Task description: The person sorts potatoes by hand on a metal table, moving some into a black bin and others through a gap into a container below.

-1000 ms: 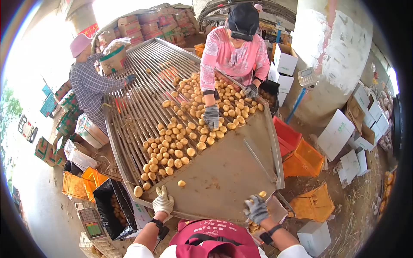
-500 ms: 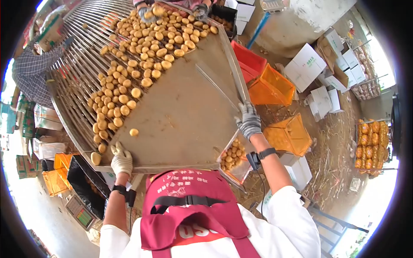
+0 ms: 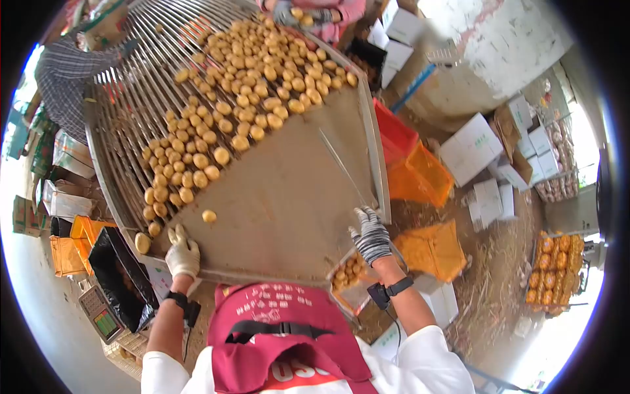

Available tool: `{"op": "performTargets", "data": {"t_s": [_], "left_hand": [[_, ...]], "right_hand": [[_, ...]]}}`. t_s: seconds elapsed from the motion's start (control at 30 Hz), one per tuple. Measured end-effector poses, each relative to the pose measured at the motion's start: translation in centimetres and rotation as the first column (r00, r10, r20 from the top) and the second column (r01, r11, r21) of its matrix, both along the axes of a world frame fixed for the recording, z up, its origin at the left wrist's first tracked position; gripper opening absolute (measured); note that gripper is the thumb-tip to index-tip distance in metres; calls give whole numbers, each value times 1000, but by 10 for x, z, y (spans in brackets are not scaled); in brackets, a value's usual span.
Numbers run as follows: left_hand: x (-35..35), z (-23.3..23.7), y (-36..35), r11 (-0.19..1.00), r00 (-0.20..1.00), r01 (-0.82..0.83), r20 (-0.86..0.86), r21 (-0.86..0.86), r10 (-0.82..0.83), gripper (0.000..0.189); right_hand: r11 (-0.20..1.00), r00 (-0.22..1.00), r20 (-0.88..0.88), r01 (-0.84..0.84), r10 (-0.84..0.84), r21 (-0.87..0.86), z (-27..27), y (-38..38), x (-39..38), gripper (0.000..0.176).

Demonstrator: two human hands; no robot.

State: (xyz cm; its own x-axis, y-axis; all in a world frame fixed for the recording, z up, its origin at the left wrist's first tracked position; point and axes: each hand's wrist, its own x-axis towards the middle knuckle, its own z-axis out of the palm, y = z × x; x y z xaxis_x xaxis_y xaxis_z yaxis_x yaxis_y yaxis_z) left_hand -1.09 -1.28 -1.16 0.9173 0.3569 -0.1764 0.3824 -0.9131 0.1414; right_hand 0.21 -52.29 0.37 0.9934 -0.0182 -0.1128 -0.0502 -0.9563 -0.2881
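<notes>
I stand at the near end of a metal sorting table with many yellow potatoes spread over its rollers. My gloved left hand rests on the table's near left edge, close to a lone potato and another potato at the corner. My gloved right hand lies on the table's near right corner, fingers spread, holding nothing. Just below it sits a box of potatoes.
A co-worker's gloved hands work at the far end; another person in a checked shirt stands at the left. Orange crates, white cartons, a black-lined bin and a scale surround the table.
My head has tilted down, then the view shifted slightly. My right hand moved from the chute by the box up the right rail, then back toward the near corner. My left hand stayed put.
</notes>
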Motion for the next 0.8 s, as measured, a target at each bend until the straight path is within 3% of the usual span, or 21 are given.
{"op": "performTargets", "data": {"t_s": [0.1,0.17,0.27,0.37,0.43,0.47,0.53,0.6,0.63,0.7,0.8], "left_hand": [[1,13,-4,1000,1000,-14,-28,-25,14,63],[0,14,-2,998,1000,-6,4,-57,6,64],[-2,21,-2,996,999,-45,26,-79,47,66],[-3,23,-1,995,997,-53,44,-90,57,67],[-4,24,0,992,994,-38,93,-120,49,67],[-2,27,0,992,995,-47,77,-121,56,67],[-2,25,1,990,994,-56,84,-126,67,67],[-1,25,2,991,994,-54,92,-122,65,67],[-1,25,2,991,994,-52,89,-122,63,67],[-2,24,2,991,995,-47,86,-121,58,68],[-1,23,2,992,995,-44,89,-122,55,68]], "right_hand": [[996,977,212,41,-24,-79,8,5,72,76],[991,971,239,30,2,-128,6,6,113,85],[948,931,-179,307,-318,-87,-17,1,163,89],[951,945,-203,209,-256,-226,-45,-10,173,82],[971,979,-183,39,-84,-238,-43,-9,166,63],[969,981,-180,27,-74,-247,-40,-6,159,63],[904,947,-168,-314,274,-292,-14,15,126,40],[929,938,-162,-331,305,-166,-15,24,98,28],[929,939,-160,-329,304,-167,-10,22,84,28],[779,814,-255,-577,523,-246,-5,14,52,25],[725,757,-217,-654,617,-218,-17,-8,23,27]]}}
